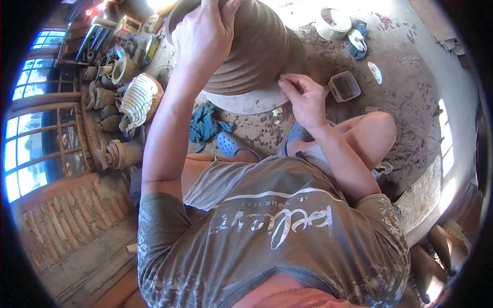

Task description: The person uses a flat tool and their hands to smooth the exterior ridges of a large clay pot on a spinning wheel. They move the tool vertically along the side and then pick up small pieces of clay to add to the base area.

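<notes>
A large brown clay pot (257, 49) with ridged walls stands on a pale round wheel disc (241, 101), its top cut off by the upper edge of the view. Over the pot's left rim lies my left hand (203, 38), closed on the clay, though its fingertips are partly out of view. My right hand (307, 100) is at the lower right of the pot, thumb and forefinger pinched together close to the wall. Whatever sits in that pinch, if anything, is too small to make out.
A teal cloth (206, 123) lies on the floor by my blue clog (233, 145). To the right are a small square tub (344, 86), a white bucket (333, 23) and a white oval piece (375, 73). Several clay vessels (123, 69) crowd the left under a window.
</notes>
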Available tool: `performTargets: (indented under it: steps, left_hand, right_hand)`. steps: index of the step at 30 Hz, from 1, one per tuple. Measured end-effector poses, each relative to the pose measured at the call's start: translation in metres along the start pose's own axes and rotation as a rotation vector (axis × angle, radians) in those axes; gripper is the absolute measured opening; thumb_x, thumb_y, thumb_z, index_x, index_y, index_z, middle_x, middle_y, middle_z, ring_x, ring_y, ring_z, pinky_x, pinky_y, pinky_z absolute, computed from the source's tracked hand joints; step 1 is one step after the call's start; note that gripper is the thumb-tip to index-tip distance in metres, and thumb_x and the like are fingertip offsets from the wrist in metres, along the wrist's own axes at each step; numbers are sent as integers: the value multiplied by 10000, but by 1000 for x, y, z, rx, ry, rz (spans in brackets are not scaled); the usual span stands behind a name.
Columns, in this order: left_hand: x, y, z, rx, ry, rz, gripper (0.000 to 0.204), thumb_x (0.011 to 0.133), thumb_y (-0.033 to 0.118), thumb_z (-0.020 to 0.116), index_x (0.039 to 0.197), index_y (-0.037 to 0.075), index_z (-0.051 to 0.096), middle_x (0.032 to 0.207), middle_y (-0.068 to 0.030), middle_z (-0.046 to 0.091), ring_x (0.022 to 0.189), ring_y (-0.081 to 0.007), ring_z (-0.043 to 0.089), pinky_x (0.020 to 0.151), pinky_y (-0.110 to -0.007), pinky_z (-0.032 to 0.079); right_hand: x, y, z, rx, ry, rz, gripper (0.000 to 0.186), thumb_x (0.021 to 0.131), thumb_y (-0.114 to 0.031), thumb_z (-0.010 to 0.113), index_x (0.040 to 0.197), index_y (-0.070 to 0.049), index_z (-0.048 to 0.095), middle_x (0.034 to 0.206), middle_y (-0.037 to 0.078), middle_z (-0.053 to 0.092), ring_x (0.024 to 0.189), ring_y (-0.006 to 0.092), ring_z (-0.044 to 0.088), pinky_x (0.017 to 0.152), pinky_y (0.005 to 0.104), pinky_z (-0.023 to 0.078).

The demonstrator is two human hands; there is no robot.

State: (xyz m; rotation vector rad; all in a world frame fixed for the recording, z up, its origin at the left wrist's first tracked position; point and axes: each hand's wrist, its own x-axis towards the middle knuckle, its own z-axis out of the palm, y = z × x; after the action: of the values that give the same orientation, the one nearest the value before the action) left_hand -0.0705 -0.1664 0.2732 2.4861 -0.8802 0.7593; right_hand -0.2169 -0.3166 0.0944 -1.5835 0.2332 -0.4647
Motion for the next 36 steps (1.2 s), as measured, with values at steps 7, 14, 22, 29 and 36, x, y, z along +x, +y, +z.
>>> performTargets:
  steps: [7,14,22,29,36]
  left_hand:
    - [8,-4,2,3,-122,-132,345,1089,367,529,1112,45,648,906,-287,728,860,-484,706,779,-583,533]
    - [6,-8,0,-70,-115,-66,361,1083,370,538,1119,36,668,937,-281,733,885,-485,705,793,-577,534]
    - [8,-18,-9,-164,-134,11,334,1069,334,579,1091,14,676,932,-271,730,891,-482,700,784,-548,533]
    - [8,-31,-16,-270,-200,48,280,1048,279,635,1086,6,682,925,-231,748,884,-431,733,782,-472,560]
    - [10,-31,-19,-208,-194,40,281,1047,289,635,1045,13,690,891,-237,731,882,-435,717,767,-481,548]
  right_hand:
    - [15,-18,0,-137,-22,9,167,929,-116,813,1034,12,795,917,104,784,758,136,730,701,285,574]
    - [17,-5,10,-131,50,-168,124,909,-96,822,970,5,783,919,137,779,803,186,763,710,309,585]
    - [22,-15,22,-285,-94,-337,149,862,-114,842,917,1,764,900,165,768,779,286,760,702,355,593]
    - [47,-22,10,-406,-179,-302,292,779,-222,927,781,-6,732,791,155,744,676,262,727,653,365,578]
    - [117,-16,-28,-459,-312,-82,342,778,-273,950,751,-17,725,715,52,704,635,110,579,619,317,485]
